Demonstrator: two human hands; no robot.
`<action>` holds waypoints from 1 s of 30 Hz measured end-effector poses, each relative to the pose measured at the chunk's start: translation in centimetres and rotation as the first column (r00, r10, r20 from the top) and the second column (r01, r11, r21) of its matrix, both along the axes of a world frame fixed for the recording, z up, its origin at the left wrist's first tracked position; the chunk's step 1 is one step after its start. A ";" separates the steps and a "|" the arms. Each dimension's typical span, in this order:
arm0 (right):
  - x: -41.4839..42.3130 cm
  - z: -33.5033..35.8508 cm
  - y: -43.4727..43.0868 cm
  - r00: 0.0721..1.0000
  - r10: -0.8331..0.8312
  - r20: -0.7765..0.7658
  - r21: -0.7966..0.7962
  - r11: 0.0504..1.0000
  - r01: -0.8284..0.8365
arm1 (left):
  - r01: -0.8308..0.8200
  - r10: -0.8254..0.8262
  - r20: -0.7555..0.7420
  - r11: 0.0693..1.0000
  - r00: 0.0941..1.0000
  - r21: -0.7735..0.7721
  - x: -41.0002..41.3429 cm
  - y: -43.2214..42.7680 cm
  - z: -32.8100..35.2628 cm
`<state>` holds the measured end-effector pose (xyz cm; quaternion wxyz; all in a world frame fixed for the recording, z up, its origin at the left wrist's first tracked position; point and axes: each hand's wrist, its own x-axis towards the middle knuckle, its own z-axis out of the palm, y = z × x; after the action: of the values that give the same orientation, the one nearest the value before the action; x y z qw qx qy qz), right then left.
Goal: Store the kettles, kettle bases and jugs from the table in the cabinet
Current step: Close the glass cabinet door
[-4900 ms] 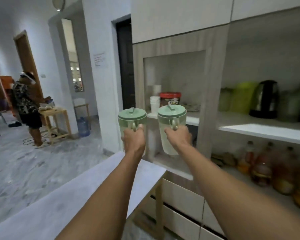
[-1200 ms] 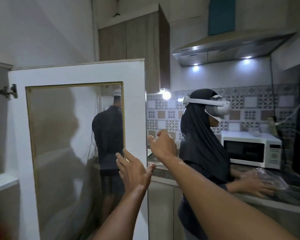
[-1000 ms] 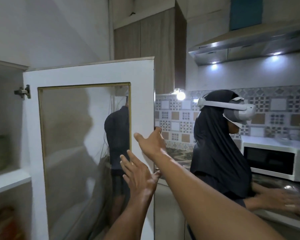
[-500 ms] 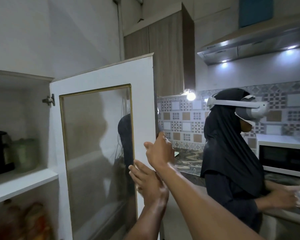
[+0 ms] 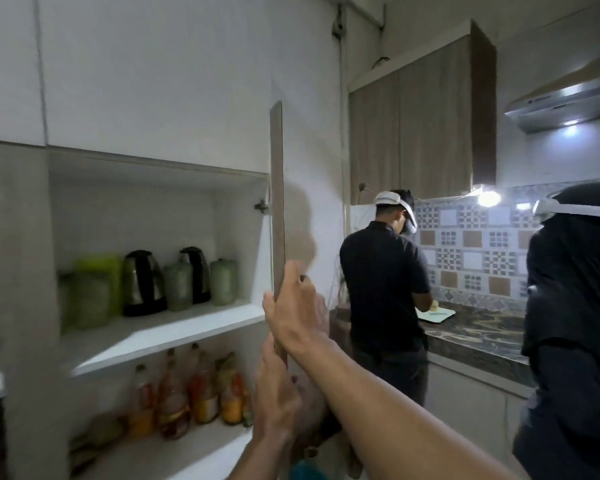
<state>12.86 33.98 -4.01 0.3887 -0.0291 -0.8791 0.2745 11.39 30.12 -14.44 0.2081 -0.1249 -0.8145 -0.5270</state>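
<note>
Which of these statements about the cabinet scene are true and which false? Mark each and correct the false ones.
1. Two kettles stand on the upper shelf. True.
2. The door is fully shut. False: it stands open, seen edge-on.
3. The right hand has its grip on the door's edge. True.
4. The bottles sit above the kettles. False: they are on the shelf below.
5. The left hand holds a jug. False: it is at the door's edge, holding no jug.
</note>
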 end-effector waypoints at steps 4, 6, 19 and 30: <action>-2.8 0.3 -8.0 0.980 0.180 0.079 0.089 0.978 -0.187 | -0.213 0.213 0.130 0.977 0.968 -0.017 -1.9 -9.2 0.9; -4.5 0.5 -11.3 0.964 0.241 0.113 0.141 0.956 -0.256 | -0.284 0.288 0.178 0.958 0.941 -0.047 -3.4 -13.2 1.3; -21.5 1.3 -26.6 0.845 0.491 0.209 -0.105 0.871 -0.480 | -0.542 0.557 0.191 0.830 0.808 -0.130 -18.5 -28.7 1.0; -29.7 0.3 -32.3 0.892 0.424 0.155 -0.019 0.904 -0.426 | -0.618 0.617 0.088 0.786 0.782 -0.024 -26.5 -33.3 0.0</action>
<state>-16.80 1.72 -3.72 0.2497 0.1453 -0.8938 0.3431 -15.08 -3.18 -14.45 0.3320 0.1731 -0.8175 -0.4375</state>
